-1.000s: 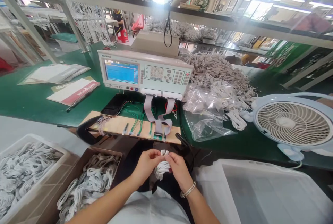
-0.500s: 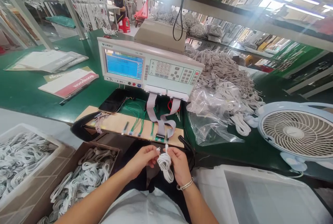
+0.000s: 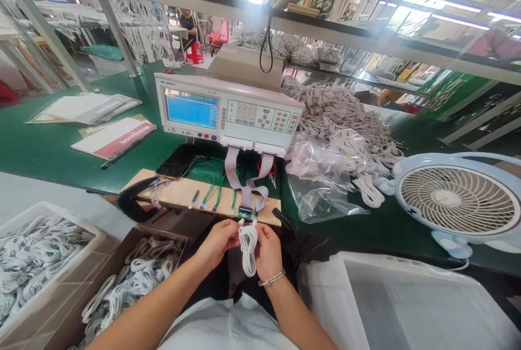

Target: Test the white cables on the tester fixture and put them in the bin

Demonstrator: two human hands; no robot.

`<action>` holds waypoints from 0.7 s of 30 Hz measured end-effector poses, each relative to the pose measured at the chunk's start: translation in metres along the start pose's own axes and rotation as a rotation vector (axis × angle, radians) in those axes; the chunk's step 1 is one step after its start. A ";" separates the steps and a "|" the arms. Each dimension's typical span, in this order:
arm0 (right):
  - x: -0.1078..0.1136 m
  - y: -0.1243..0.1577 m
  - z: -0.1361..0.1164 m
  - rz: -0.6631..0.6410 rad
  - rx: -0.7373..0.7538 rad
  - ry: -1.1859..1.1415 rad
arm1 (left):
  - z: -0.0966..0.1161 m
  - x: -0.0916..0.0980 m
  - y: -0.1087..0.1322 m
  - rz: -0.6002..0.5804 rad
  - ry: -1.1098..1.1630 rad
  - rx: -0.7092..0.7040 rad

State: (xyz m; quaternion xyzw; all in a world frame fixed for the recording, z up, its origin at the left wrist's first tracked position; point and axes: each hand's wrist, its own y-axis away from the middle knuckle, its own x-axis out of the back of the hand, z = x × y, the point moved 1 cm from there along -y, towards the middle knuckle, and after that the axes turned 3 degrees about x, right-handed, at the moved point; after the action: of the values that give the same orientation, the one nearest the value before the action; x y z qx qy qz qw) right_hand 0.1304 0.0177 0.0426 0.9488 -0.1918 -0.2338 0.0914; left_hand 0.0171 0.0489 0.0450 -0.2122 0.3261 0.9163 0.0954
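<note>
A coiled white cable [image 3: 248, 252] hangs between my two hands at the front edge of a wooden board [image 3: 171, 191]. My left hand [image 3: 222, 241] pinches one white plug end of it. Beside the coil, my right hand [image 3: 267, 249] grips the other plug end, which points at the board's edge. Grey ribbon cables [image 3: 233, 168] run from the board up to a tester [image 3: 260, 116] with a lit blue screen. Green wires [image 3: 209, 176] lie over the board. The plug tips are too small to make out fully.
A bin [image 3: 40, 252] and a box [image 3: 148, 268] of bundled cables stand at the left. To the right are a plastic bag [image 3: 321, 187], a cable pile [image 3: 342, 111], a fan [image 3: 456, 198] and a white tray [image 3: 411, 296]. A seated person [image 3: 188, 27] is far behind.
The view has shifted. My left hand has brought its plug up to the board's edge, close beside the other one, and the coil now hangs straighter between my hands.
</note>
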 end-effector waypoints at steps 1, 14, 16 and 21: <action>0.000 0.000 -0.001 -0.009 0.026 0.028 | 0.000 -0.001 0.000 0.007 0.010 -0.003; 0.021 0.008 -0.011 -0.178 0.098 0.402 | -0.006 -0.010 0.003 -0.051 0.183 -0.041; 0.020 0.008 -0.011 -0.186 0.086 0.382 | -0.007 -0.011 0.002 -0.035 0.173 -0.043; 0.020 0.006 -0.008 -0.181 0.056 0.315 | -0.014 -0.015 0.003 0.012 0.266 -0.127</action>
State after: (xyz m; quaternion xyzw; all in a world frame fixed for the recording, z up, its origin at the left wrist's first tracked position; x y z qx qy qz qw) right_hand 0.1489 0.0043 0.0432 0.9893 -0.0952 -0.0840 0.0724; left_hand 0.0338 0.0376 0.0436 -0.3356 0.2787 0.8993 0.0322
